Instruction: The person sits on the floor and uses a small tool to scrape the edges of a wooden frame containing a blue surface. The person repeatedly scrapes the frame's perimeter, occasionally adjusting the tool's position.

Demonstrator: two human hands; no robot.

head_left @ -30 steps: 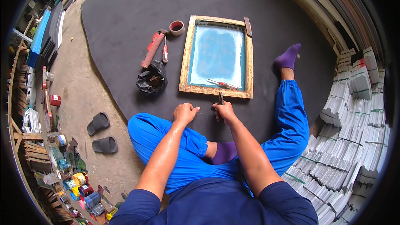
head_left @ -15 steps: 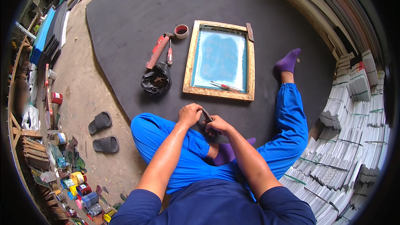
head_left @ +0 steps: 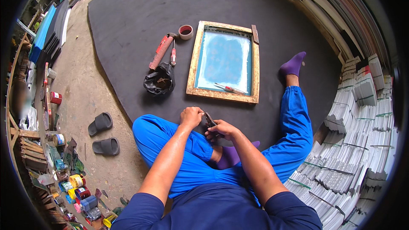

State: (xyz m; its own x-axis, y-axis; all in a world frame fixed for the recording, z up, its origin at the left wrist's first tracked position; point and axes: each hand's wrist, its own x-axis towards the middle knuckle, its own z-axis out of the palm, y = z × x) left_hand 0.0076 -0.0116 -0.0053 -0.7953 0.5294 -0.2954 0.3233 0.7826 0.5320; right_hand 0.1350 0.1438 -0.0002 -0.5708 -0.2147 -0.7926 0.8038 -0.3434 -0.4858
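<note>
My right hand is wrapped round the handles of dark pliers, whose jaws point up and left. Close to the jaw tips, my left hand is closed in a pinch; what sits between its fingertips is too small to make out. Just beyond my hands lies a wooden-framed printing screen with blue mesh and a whitish border. A small screwdriver rests across its near end. Left of the frame are a hammer with a red handle, another screwdriver and a crumpled black plastic bag.
A tape roll stands near the hammer head. All this lies on a dark mat. Dark slippers, paint cans and sheet stacks are on the left. Bundled white stacks line the right side.
My left hand has shifted slightly left, and more of the pliers' jaws now shows between my hands. The screen and the tools around it lie as before.
</note>
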